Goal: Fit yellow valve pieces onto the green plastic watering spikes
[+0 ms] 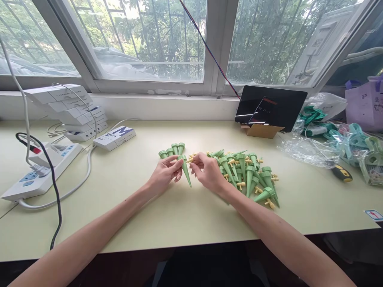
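Between the thumb and fingers of my left hand [165,171] is a green plastic watering spike [186,172], its tip slanting down to the right. My right hand [208,172] pinches a small yellow valve [190,160] close to the spike's wide end; whether the two touch I cannot tell. Just beyond my left hand, several green spikes [178,148] lie side by side in a row. A mixed heap of green spikes [249,175] and yellow valves [241,185] spreads to the right of my right hand, partly hidden behind it.
White boxes [68,109] are stacked at the back left, near a power strip [44,171] with cables. A black tablet [272,107] leans on a cardboard stand [263,130] by the window. Clear plastic wrapping [311,150], a black-yellow tool [342,173] and clips [356,139] lie at right.
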### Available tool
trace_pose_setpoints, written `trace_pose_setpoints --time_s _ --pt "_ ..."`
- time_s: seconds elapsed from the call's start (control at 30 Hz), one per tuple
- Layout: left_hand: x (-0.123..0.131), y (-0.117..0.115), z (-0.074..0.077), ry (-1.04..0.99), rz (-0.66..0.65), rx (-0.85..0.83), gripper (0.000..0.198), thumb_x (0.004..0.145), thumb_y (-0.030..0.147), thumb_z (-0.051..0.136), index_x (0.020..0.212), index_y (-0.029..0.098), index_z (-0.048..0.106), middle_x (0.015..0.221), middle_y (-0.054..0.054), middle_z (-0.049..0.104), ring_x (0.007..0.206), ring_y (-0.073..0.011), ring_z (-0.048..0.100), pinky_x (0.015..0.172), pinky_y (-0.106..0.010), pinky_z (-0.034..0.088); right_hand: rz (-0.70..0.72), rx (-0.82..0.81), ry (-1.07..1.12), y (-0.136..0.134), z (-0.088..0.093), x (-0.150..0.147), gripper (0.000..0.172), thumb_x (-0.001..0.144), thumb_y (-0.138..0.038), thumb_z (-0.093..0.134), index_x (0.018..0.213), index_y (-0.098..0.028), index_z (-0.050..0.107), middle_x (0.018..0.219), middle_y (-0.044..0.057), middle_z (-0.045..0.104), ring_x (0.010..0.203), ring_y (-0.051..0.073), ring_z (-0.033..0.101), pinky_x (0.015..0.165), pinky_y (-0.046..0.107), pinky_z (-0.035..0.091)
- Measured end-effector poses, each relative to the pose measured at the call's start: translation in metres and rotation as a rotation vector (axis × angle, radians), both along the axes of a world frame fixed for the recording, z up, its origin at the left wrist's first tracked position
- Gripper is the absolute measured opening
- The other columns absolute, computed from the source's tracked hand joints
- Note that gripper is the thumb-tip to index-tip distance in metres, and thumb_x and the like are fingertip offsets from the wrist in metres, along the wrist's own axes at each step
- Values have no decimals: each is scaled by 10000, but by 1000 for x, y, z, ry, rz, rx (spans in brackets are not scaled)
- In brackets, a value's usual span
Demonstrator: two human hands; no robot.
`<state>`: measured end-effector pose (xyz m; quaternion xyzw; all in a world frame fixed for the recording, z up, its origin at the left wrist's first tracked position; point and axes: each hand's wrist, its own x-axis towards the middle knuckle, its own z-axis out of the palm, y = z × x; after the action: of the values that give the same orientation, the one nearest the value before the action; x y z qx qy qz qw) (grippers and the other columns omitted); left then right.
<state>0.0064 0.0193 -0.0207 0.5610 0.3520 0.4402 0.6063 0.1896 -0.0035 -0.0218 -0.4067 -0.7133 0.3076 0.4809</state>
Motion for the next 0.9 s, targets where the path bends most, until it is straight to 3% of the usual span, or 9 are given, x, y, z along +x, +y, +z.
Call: trace_pose_setpoints --time_s 0.2,0.3,0.53,0.63,0.9 --pt "4 -8 5 145 110 284 248 821 402 748 877 167 688 470 36 564 386 -108 497 434 -262 412 -12 -16 8 0 -1 0 72 890 -209 536 837 -212 486 691 1 627 577 143 620 590 274 514" --pt "4 -9 5 172 139 323 222 830 385 743 866 170 697 472 37 558 394 -107 505 437 -259 418 -4 -26 29 0 0 0 66 889 -209 540 844 -208 493 689 3 632 570 143 620 581 274 513" --pt "2 -1 1 -27 5 -14 295 794 429 774 839 152 682 517 27 573 378 -65 470 365 -188 348 24 3 42 0 0 0 48 896 -205 532 868 -204 493 718 11 637 605 147 648 586 268 521" --pt "0 0 -1 -51 -8 -50 295 792 423 779 834 151 673 509 32 563 378 -60 466 366 -179 344 12 9 20 0 -1 0 57 896 -211 532 864 -211 484 726 7 636 610 145 644 600 271 522" --pt "4 -9 5 179 124 306 218 854 385 714 866 171 679 505 24 590 391 -113 525 432 -261 436 -21 -12 23 0 -1 -1 69 886 -221 538 847 -215 481 693 2 641 570 146 623 584 278 508"
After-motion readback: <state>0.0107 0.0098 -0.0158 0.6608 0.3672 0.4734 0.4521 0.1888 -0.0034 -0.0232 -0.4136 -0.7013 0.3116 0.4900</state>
